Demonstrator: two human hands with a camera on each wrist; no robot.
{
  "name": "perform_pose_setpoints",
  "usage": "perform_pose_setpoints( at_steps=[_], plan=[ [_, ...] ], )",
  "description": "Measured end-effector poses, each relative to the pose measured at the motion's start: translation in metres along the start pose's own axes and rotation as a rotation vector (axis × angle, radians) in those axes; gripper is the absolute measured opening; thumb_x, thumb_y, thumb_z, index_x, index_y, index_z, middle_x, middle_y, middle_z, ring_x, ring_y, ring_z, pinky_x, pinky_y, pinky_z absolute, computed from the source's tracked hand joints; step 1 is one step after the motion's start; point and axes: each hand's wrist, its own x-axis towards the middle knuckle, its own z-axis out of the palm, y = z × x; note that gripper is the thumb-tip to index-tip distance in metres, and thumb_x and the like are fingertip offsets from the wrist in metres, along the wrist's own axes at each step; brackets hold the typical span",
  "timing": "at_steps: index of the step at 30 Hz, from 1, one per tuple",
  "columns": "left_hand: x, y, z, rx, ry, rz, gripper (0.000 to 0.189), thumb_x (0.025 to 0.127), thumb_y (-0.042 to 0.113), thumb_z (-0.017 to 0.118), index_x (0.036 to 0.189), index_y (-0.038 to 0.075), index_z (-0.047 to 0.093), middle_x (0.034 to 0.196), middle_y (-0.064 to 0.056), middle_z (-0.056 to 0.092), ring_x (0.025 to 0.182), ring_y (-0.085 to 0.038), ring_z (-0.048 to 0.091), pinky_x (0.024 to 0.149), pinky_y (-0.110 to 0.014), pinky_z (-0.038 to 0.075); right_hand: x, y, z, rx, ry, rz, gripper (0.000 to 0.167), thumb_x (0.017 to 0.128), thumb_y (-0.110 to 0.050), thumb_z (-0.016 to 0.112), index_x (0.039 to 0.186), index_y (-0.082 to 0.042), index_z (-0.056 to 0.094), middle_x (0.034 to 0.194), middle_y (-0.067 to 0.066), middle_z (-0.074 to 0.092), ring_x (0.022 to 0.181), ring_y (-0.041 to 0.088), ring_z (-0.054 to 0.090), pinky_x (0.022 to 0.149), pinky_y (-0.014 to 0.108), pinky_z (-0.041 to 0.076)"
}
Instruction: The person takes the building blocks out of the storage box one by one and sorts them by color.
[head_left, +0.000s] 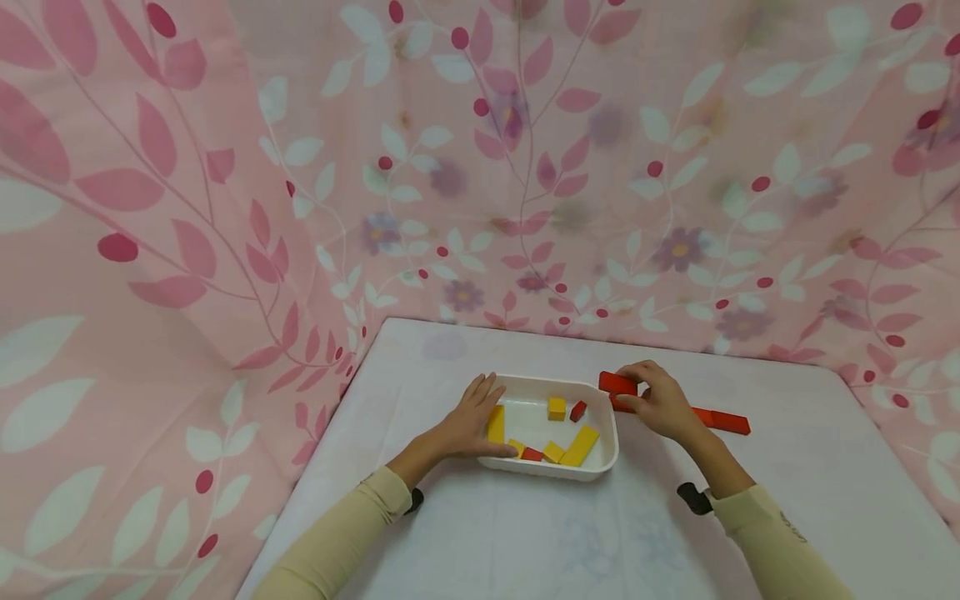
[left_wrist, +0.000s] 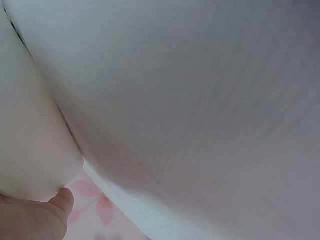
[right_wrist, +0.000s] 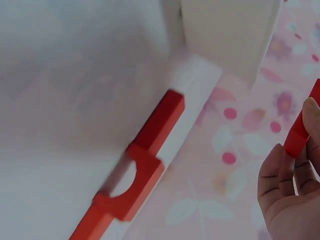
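A white plastic tray [head_left: 525, 472] stands on the table, holding several yellow and red blocks, among them a yellow cube [head_left: 557, 408] and a long yellow block [head_left: 581, 447]. My left hand [head_left: 468, 423] rests on the tray's left end, fingers spread and fairly straight. In the left wrist view only part of that hand shows beside the tray wall [left_wrist: 35, 110]. My right hand [head_left: 663, 405] pinches a red block [head_left: 617, 382] just past the tray's right end. Beneath it, a line of red blocks [head_left: 729, 422] lies on the table, partly hidden by the hand; one is an arch block [right_wrist: 145, 185].
A white cloth [head_left: 525, 542] covers the table. Pink floral curtains [head_left: 525, 167] hang behind the table and along its left side. Dark straps [head_left: 694, 499] show at the wrists.
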Motion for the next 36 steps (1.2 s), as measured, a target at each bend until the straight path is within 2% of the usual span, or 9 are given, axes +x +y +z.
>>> perform_pose_setpoints(
  at_steps=[4, 6, 9, 12, 17, 23, 27, 31, 36],
  plan=[
    [0.002, -0.001, 0.001, 0.019, 0.006, -0.004, 0.115, 0.074, 0.073, 0.068, 0.158, 0.011, 0.021, 0.167, -0.014, 0.007, 0.154, -0.033, 0.002, 0.120, -0.055, 0.024, -0.005, 0.018, -0.009, -0.014, 0.019, 0.035, 0.034, 0.084, -0.005, 0.077, 0.116, -0.005, 0.066, 0.111, 0.012, 0.062, 0.095, 0.023, 0.054, 0.072, 0.018, 0.051],
    [0.002, -0.001, 0.001, 0.018, 0.003, -0.010, 0.116, 0.073, 0.074, 0.068, 0.158, 0.012, 0.020, 0.167, -0.013, 0.006, 0.154, -0.032, 0.001, 0.120, -0.055, 0.024, -0.008, 0.026, -0.011, -0.016, 0.016, 0.059, 0.034, 0.085, -0.006, 0.076, 0.117, -0.004, 0.065, 0.113, 0.014, 0.061, 0.097, 0.026, 0.055, 0.073, 0.021, 0.053],
    [0.001, 0.000, 0.001, 0.007, -0.004, -0.012, 0.116, 0.073, 0.074, 0.068, 0.159, 0.013, 0.019, 0.168, -0.013, 0.005, 0.154, -0.032, 0.001, 0.120, -0.055, 0.024, -0.014, 0.038, -0.010, -0.015, -0.011, 0.097, 0.034, 0.086, -0.007, 0.075, 0.117, -0.004, 0.064, 0.115, 0.016, 0.061, 0.101, 0.029, 0.056, 0.080, 0.034, 0.058],
    [0.000, 0.001, 0.001, -0.011, -0.008, -0.011, 0.115, 0.074, 0.073, 0.068, 0.159, 0.013, 0.019, 0.168, -0.013, 0.005, 0.154, -0.032, 0.000, 0.120, -0.056, 0.022, -0.018, 0.047, -0.006, -0.014, -0.045, 0.099, 0.033, 0.086, -0.007, 0.075, 0.117, -0.003, 0.064, 0.116, 0.018, 0.061, 0.104, 0.034, 0.057, 0.087, 0.053, 0.056],
    [0.002, 0.000, 0.003, -0.004, 0.003, -0.014, 0.115, 0.073, 0.075, 0.066, 0.159, 0.014, 0.020, 0.167, -0.013, 0.005, 0.154, -0.032, 0.000, 0.120, -0.056, 0.024, -0.021, 0.056, 0.001, -0.024, -0.078, 0.091, 0.033, 0.085, -0.006, 0.075, 0.117, -0.003, 0.065, 0.116, 0.019, 0.061, 0.106, 0.037, 0.057, 0.095, 0.061, 0.050],
    [0.002, -0.001, 0.003, -0.006, 0.007, -0.015, 0.115, 0.073, 0.075, 0.067, 0.159, 0.015, 0.019, 0.168, -0.012, 0.005, 0.154, -0.032, 0.000, 0.120, -0.057, 0.024, -0.023, 0.060, 0.003, -0.023, -0.157, 0.150, 0.034, 0.086, -0.006, 0.074, 0.119, -0.007, 0.067, 0.116, 0.015, 0.062, 0.105, 0.033, 0.058, 0.094, 0.056, 0.053],
    [0.001, 0.000, 0.001, -0.011, 0.007, -0.010, 0.115, 0.073, 0.074, 0.068, 0.159, 0.014, 0.019, 0.168, -0.012, 0.005, 0.154, -0.032, 0.001, 0.120, -0.056, 0.023, -0.023, 0.062, 0.005, -0.033, -0.196, 0.175, 0.036, 0.086, -0.010, 0.076, 0.120, -0.009, 0.068, 0.115, 0.013, 0.062, 0.098, 0.027, 0.056, 0.084, 0.041, 0.058],
    [0.001, 0.000, 0.000, -0.009, 0.001, -0.011, 0.115, 0.073, 0.074, 0.067, 0.159, 0.014, 0.018, 0.168, -0.013, 0.005, 0.154, -0.032, 0.000, 0.120, -0.057, 0.022, -0.024, 0.065, 0.008, -0.034, -0.223, 0.177, 0.035, 0.084, -0.011, 0.078, 0.118, -0.008, 0.069, 0.110, 0.011, 0.061, 0.088, 0.022, 0.051, 0.068, 0.023, 0.050],
    [0.002, -0.001, 0.001, -0.006, -0.004, -0.010, 0.115, 0.074, 0.074, 0.067, 0.159, 0.015, 0.018, 0.168, -0.013, 0.005, 0.155, -0.032, 0.000, 0.120, -0.057, 0.022, -0.027, 0.065, 0.012, -0.054, -0.219, 0.143, 0.033, 0.081, -0.009, 0.080, 0.113, -0.008, 0.071, 0.106, 0.011, 0.060, 0.083, 0.020, 0.049, 0.063, 0.021, 0.045]
  ],
)
